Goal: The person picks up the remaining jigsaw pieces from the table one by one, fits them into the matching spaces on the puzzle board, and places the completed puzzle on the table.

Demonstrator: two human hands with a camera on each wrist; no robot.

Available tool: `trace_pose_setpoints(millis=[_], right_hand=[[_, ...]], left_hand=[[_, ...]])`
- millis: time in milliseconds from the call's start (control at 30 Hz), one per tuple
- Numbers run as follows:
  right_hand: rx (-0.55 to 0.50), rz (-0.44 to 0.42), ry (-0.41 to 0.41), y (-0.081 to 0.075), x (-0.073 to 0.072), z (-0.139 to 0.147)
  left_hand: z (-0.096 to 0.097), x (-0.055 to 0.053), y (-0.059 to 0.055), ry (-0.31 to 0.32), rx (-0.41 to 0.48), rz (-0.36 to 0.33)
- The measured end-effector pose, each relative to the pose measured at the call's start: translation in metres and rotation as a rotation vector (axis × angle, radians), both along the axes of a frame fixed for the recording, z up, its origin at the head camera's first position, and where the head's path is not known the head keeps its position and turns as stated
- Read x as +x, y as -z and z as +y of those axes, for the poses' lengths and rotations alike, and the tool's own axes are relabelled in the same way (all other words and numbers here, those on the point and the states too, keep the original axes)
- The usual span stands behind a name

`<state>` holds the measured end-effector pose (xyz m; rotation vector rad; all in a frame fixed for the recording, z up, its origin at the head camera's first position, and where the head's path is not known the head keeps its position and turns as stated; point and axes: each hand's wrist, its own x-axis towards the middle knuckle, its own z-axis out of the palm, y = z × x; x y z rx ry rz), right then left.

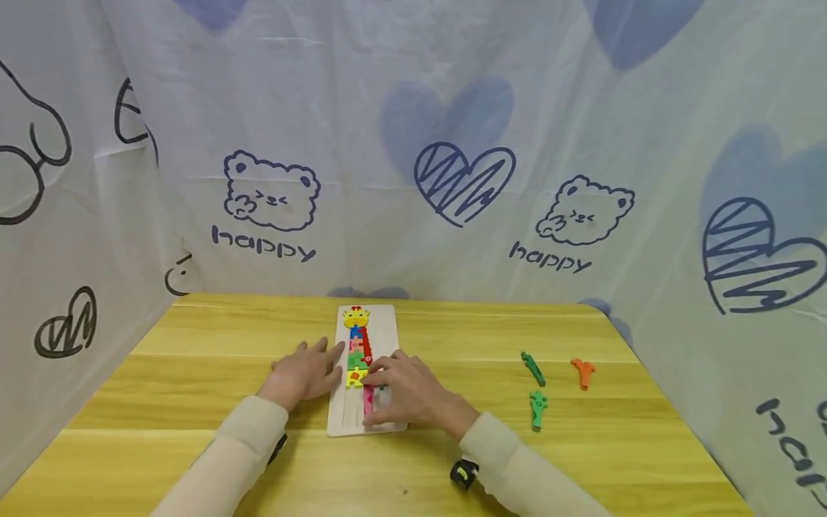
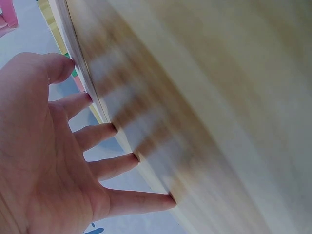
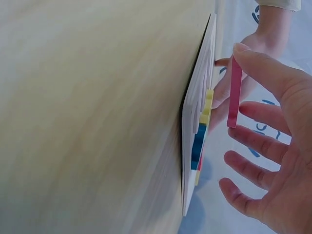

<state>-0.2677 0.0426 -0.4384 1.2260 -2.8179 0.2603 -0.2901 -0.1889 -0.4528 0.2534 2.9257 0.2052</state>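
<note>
A white puzzle board (image 1: 382, 323) lies on the table, with a giraffe of coloured pieces partly laid in it. Its yellow head (image 1: 356, 317) is at the far end, and a yellow piece (image 1: 354, 377) is lowest in the neck column. My left hand (image 1: 302, 373) is at the board's left side; in the left wrist view its spread, straight fingers (image 2: 102, 134) touch the board's edge. Over the near right part of the board, my right hand (image 1: 413, 391) pinches a pink puzzle piece (image 3: 235, 92) between thumb and fingers. The right wrist view shows it held above the board.
Three loose pieces lie to the right on the wooden table (image 1: 465, 337): a dark green one (image 1: 533, 368), an orange one (image 1: 583, 373) and a light green one (image 1: 538, 411). A printed white curtain (image 1: 368, 201) hangs behind the table and along its sides.
</note>
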Motion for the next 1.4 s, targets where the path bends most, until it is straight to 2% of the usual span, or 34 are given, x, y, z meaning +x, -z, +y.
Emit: trace_pose_setpoints(millis=[233,500,833,1400], right_hand=[[0.003,-0.028,-0.007,0.002,0.001,-0.006],[0.048,0.019,-0.037,0.004,0.002,-0.017],[0.047,-0.011,-0.029,0.006,0.002,-0.026],[0.055,0.004,-0.014,0.007,0.001,-0.032]], left_hand=[[0.0,0.0,0.0,0.008,0.006,-0.004],[0.001,0.001,-0.001,0.007,0.001,0.002],[0.001,0.0,-0.002,0.005,-0.005,0.003],[0.002,-0.001,-0.003,0.007,0.004,0.003]])
